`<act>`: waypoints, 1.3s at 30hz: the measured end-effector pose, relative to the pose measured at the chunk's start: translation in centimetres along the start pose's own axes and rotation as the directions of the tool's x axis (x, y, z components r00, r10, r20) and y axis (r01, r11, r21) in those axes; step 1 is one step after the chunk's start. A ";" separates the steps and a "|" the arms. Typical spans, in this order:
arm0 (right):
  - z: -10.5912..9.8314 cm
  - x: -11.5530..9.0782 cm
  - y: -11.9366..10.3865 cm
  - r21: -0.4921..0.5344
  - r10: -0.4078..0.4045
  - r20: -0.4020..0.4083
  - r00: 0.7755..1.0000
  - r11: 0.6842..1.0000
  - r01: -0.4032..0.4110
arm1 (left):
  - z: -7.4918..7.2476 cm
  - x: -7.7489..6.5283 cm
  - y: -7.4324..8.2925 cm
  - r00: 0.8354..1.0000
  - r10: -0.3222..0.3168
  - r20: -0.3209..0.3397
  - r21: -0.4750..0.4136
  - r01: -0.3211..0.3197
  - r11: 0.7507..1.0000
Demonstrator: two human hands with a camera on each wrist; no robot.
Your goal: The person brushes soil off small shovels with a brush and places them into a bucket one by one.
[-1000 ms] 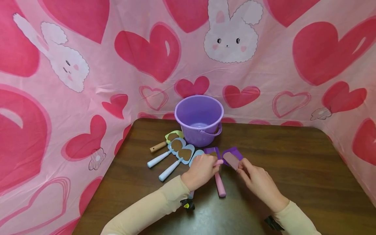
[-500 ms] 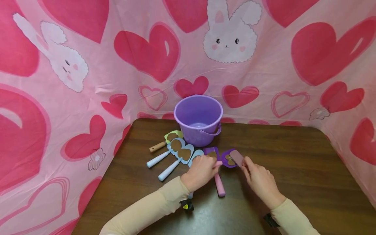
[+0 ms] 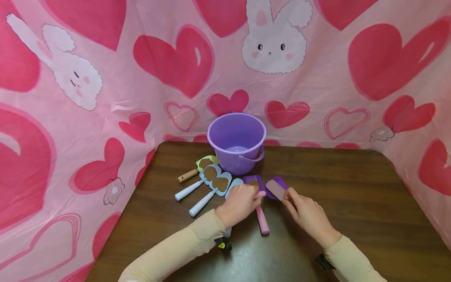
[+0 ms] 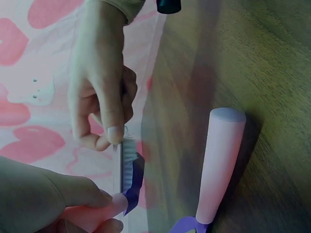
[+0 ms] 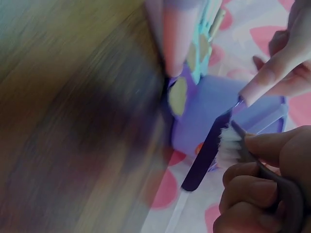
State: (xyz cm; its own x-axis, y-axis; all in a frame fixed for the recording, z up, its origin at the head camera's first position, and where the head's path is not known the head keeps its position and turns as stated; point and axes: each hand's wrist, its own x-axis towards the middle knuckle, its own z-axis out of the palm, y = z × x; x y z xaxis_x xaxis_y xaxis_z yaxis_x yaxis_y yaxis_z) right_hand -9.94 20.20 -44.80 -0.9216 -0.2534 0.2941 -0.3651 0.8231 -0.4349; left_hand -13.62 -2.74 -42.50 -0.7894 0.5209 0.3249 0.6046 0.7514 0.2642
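In the head view my left hand (image 3: 237, 206) grips the pink handle (image 3: 260, 194) of a small toy shovel with a purple head (image 3: 280, 182). My right hand (image 3: 310, 215) pinches a brush (image 3: 276, 190), its flat pinkish back covering much of that head. From the right wrist view, the brush's white bristles (image 5: 229, 145) stand against the shovel head (image 5: 206, 158). The left wrist view shows the bristles (image 4: 130, 167) along the purple head (image 4: 138, 179) as well, with the left thumb lying along the handle. The shovel's underside is hidden in the head view.
Another pink-handled shovel (image 3: 262, 221) lies under the left hand's right side. Light blue shovels (image 3: 201, 203) with brown patches and a green one (image 3: 188, 176) with a wooden handle lie to the left. A purple bucket (image 3: 237, 160) stands behind them on the brown table (image 3: 359, 188).
The brush shifted up and right across the purple head, baring a brown patch half a second ago, then came back down-left over it. My left hand keeps hold of the shovel nearly in place.
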 end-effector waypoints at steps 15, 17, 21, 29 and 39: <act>0.1 0.1 0.3 0.014 0.080 -0.020 0.997 0.997 -0.080 | 0.1 -0.1 -0.1 1.000 0.013 0.013 0.007 -0.013 1.000; 0.1 0.2 0.0 0.021 0.073 -0.025 0.997 0.997 -0.072 | 0.3 -0.1 -0.1 1.000 0.008 0.013 0.005 -0.009 1.000; 0.0 0.4 -0.7 0.036 0.025 -0.020 0.999 0.999 -0.024 | 0.4 -0.1 -0.2 1.000 -0.003 0.013 -0.008 0.004 1.000; 0.0 0.2 -0.8 0.005 0.030 -0.016 0.999 1.000 -0.030 | 0.1 0.0 -0.3 1.000 -0.004 -0.003 -0.060 0.004 0.998; -0.1 0.6 0.2 0.024 0.054 -0.047 0.997 0.998 -0.053 | 0.2 0.0 -0.3 1.000 -0.009 -0.004 -0.057 0.009 0.998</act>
State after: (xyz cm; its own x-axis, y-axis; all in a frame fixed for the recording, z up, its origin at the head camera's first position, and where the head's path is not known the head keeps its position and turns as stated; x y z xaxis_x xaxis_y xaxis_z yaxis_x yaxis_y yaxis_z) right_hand -10.52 20.23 -44.66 -0.9328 -0.1845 0.3096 -0.3188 0.8232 -0.4699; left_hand -13.81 -2.89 -42.75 -0.7944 0.5124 0.3261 0.6027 0.7316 0.3185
